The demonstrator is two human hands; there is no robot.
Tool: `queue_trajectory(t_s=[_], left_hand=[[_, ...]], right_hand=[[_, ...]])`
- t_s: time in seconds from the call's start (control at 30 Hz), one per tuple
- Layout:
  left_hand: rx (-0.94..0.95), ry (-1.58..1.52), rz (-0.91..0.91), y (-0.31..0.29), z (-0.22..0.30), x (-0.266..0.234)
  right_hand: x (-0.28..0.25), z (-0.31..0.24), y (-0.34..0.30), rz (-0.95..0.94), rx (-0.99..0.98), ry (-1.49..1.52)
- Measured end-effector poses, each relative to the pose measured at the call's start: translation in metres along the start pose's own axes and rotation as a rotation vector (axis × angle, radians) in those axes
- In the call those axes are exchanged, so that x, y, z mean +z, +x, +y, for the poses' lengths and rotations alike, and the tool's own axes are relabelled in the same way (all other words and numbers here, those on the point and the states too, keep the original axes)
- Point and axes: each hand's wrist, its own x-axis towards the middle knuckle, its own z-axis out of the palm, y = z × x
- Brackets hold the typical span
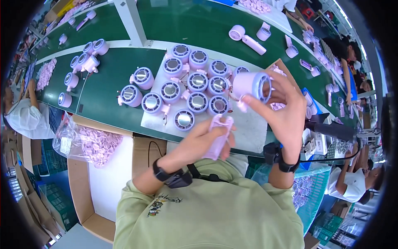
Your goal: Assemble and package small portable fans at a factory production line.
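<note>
Right hand [282,108] grips a lilac fan head [252,86] above the table [107,89]; left hand [202,142] clasps a lilac handle shell [218,137] beside it.

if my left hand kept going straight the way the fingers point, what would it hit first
Probably the right hand holding the round lilac fan head; the left hand, gripping a lilac handle piece, points up-right toward it, though depth is unclear.

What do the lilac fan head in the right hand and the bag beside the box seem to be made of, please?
Fan head: probably moulded plastic, smooth and evenly lilac with a soft sheen; its centre looks shiny, perhaps metal. Bag: thin clear plastic film, wrinkled and glinting, with the pink pieces showing through it.
</note>
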Motion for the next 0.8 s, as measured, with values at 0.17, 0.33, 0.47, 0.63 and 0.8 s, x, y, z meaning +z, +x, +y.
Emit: queue_trajectory(t_s=[0.17, 0.33, 0.47, 0.63, 0.8], left_hand=[[-0.037, 0.097, -0.051, 0.013, -0.002, 0.015], [-0.062, 0.277, -0.077, 0.019, -0.013, 0.010], [-0.029, 0.229, 0.003, 0.015, -0.017, 0.013], [0.147, 0.095, -0.162, 0.006, -0.019, -0.001], [0.338, -0.146, -0.421, 0.013, -0.012, 0.004]], right_hand=[[0.009, 0.012, -0.018, -0.071, -0.043, -0.131], [0.003, 0.025, -0.032, -0.188, 0.019, -0.197], [-0.009, 0.040, -0.028, -0.233, -0.012, -0.106], [-0.034, 0.123, 0.013, 0.103, 0.076, -0.287], [-0.023, 0.177, 0.035, 0.075, 0.157, -0.493]])
